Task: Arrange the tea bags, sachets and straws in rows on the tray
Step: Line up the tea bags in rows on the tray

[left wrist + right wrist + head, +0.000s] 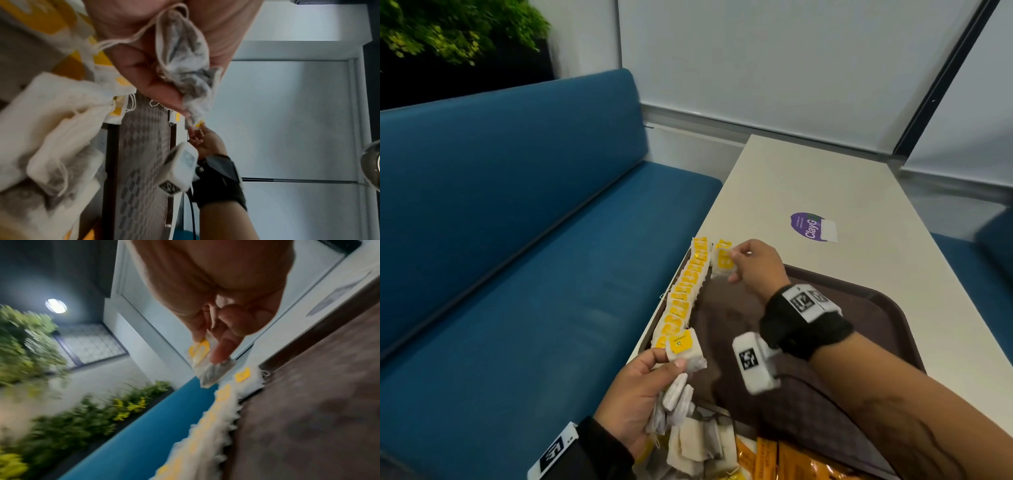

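Observation:
A dark brown tray [873, 308] lies on the white table. A row of tea bags [685, 294] with yellow tags runs along the tray's left edge. My right hand [751, 263] pinches one tea bag [723, 262] at the far end of that row, just above the tray; in the right wrist view this tea bag [207, 363] hangs from my fingers. My left hand [640, 387] grips a bunch of tea bags [683, 349] at the near end of the row. A loose heap of tea bags [698, 445] and orange sachets [774, 459] lies at the tray's near edge.
A blue bench seat [517, 274] runs along the table's left side. A purple sticker [810, 228] is on the white table [808, 178] beyond the tray. Plants [448, 31] stand behind the bench. The tray's middle [722, 308] holds nothing.

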The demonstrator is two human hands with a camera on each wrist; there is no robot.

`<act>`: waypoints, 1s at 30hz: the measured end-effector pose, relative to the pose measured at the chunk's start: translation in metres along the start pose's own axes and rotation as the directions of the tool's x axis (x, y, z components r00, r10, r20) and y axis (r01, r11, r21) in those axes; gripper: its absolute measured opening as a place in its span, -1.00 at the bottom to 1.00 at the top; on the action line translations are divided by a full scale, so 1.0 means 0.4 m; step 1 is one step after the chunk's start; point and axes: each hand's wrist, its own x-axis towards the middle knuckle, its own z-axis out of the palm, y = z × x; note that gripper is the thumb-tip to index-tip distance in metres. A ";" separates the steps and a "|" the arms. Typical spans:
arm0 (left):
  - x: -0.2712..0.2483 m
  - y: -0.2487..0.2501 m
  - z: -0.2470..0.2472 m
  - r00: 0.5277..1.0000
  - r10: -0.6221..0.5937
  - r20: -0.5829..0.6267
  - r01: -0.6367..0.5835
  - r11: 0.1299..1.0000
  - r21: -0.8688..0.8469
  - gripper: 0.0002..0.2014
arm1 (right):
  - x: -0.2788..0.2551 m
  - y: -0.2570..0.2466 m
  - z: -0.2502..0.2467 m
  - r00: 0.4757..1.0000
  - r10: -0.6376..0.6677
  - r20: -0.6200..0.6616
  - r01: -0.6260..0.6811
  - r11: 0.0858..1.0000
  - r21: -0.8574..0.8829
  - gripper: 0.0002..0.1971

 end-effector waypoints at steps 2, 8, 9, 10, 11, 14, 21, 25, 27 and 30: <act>-0.001 -0.002 -0.004 1.000 -0.009 -0.008 0.009 1.000 -0.003 -0.97 | 0.080 0.036 0.017 0.999 0.051 -0.011 -0.052 0.991 -0.125 -0.82; 0.003 0.002 -0.018 0.999 0.022 -0.047 -0.020 0.999 0.040 -0.94 | 0.195 0.092 0.064 0.978 0.206 0.026 -0.196 0.959 -0.207 -0.74; 0.002 0.003 -0.020 0.999 0.027 -0.044 -0.025 0.999 0.041 -0.93 | 0.201 0.092 0.068 0.976 0.215 0.032 -0.204 0.956 -0.211 -0.76; 0.002 0.004 -0.021 0.998 0.034 -0.044 -0.032 0.998 0.045 -0.93 | 0.209 0.093 0.070 0.975 0.219 0.029 -0.207 0.953 -0.221 -0.77; 0.002 0.005 -0.022 0.998 0.041 -0.044 -0.039 0.998 0.051 -0.92 | 0.213 0.093 0.070 0.976 0.218 0.025 -0.207 0.953 -0.223 -0.77; 0.002 0.003 -0.022 0.998 0.047 -0.041 -0.044 0.997 0.065 -0.88 | 0.228 0.091 0.069 0.974 0.227 0.022 -0.218 0.953 -0.210 -0.72; 0.005 -0.017 -0.014 0.998 0.054 -0.039 -0.050 0.993 0.110 -0.93 | 0.226 0.084 0.064 0.964 0.266 0.016 -0.265 0.962 -0.063 -0.80; -0.003 -0.012 -0.005 0.999 0.043 -0.010 -0.042 0.997 0.072 -0.91 | 0.168 0.049 0.037 0.968 0.214 -0.129 -0.216 0.976 -0.008 -0.90; -0.007 -0.007 0.000 0.999 0.049 0.012 -0.049 0.997 0.060 -0.90 | 0.106 0.011 0.016 0.988 0.157 -0.004 -0.157 0.988 -0.001 -0.86; -0.006 -0.002 0.005 0.998 0.050 0.029 -0.052 0.997 0.057 -0.91 | -0.015 -0.045 -0.018 0.919 0.154 0.363 -0.148 0.988 -0.046 -0.72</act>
